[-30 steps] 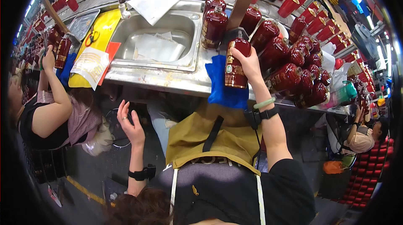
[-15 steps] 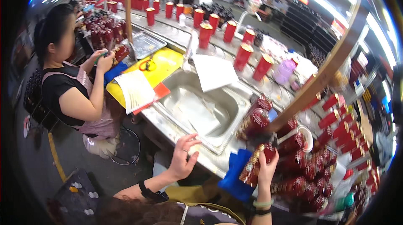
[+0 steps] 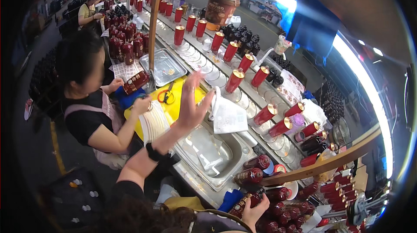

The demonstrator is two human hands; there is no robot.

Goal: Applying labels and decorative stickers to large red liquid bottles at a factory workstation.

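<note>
My left hand (image 3: 191, 105) is raised with its fingers stretched out, slightly blurred, and nothing shows in it. It appears over the yellow mat (image 3: 199, 95) and the far left corner of the metal sink (image 3: 231, 147). Just right of it, a white sheet or cloth (image 3: 230, 118) hangs by the tap. At the lower edge my right hand (image 3: 256, 211) grips a dark red bottle (image 3: 239, 207) with gold markings, tilted. A blue cloth (image 3: 230, 199) lies against the bottle, and more dark red bottles (image 3: 278, 211) crowd beside this hand.
On the left, a co-worker (image 3: 97, 107) handles another dark red bottle (image 3: 136, 82). Orange-handled scissors (image 3: 166, 96) lie on the mat by a metal tray (image 3: 163, 67). Red gold-topped cylinders (image 3: 234, 81) line the conveyor. A wooden bar (image 3: 321, 166) slants across the right.
My left hand has risen from the sink's front edge toward its far side. The view has swung, and my right hand, still holding the bottle, sits lower in the picture.
</note>
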